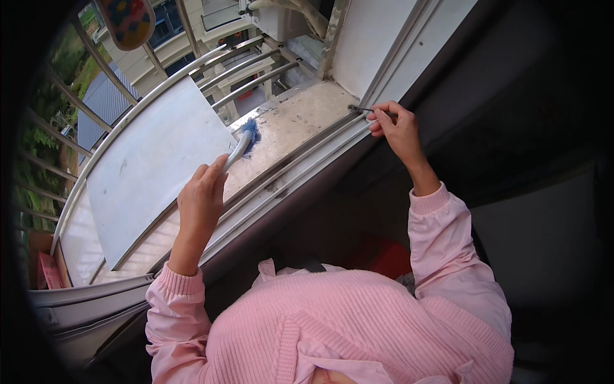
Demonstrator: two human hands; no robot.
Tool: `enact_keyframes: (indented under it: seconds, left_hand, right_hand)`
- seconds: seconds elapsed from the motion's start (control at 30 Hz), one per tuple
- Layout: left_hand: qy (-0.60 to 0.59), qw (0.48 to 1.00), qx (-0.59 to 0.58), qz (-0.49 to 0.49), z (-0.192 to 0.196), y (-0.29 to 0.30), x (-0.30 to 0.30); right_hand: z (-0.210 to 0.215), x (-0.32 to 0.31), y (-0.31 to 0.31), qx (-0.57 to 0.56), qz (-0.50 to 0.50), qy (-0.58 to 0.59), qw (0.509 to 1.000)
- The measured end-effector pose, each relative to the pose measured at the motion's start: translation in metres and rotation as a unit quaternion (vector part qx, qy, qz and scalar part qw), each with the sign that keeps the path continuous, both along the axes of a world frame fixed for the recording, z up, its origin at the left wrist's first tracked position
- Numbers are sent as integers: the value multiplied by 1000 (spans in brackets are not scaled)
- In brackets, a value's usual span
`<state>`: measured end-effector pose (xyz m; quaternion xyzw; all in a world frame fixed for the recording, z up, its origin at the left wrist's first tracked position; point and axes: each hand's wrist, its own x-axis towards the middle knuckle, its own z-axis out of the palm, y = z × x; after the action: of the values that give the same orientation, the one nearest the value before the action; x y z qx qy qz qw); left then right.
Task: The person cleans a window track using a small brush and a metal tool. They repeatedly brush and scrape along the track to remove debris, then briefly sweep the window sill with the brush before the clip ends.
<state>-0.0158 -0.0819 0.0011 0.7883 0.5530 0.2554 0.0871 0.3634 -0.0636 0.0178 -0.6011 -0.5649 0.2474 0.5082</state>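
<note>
My left hand point(202, 195) is closed round the pale handle of a scrubbing brush point(238, 151). Its blue bristles point(251, 132) rest on the dirty stone window sill point(291, 121), by the corner of a white board. My right hand point(396, 128) pinches a thin dark stick point(366, 109) between thumb and fingers. The stick's dark, fuzzy-looking tip point(353, 107) is at the far end of the window track point(300, 149), where it meets the white frame. I cannot make out exactly what that tip is.
The white board point(160, 153) lies over the left part of the sill. Metal bars point(256, 82) enclose the outside, with buildings beyond. A patterned oval thing point(129, 22) hangs at top left. A pink box point(48, 270) stands at far left. The white window frame point(409, 45) rises at right.
</note>
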Motion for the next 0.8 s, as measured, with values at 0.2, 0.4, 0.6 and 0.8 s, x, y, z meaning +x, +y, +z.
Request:
enact_keyframes:
  seconds: [0.2, 0.4, 0.6, 0.8]
  left_hand:
    - [-50, 993, 80, 63, -36, -54, -19]
    - [-64, 985, 127, 101, -68, -69, -31]
    - [-80, 980, 156, 88, -77, -70, -34]
    - [-101, 978, 165, 79, -76, -68, -33]
  right_hand:
    - [-33, 30, -27, -46, -48, -174, 983]
    - [-53, 32, -4, -10, -62, -333, 941]
    - [-28, 36, -3, -191, 39, -21, 981]
    - [-32, 31, -4, -71, -25, -326, 942]
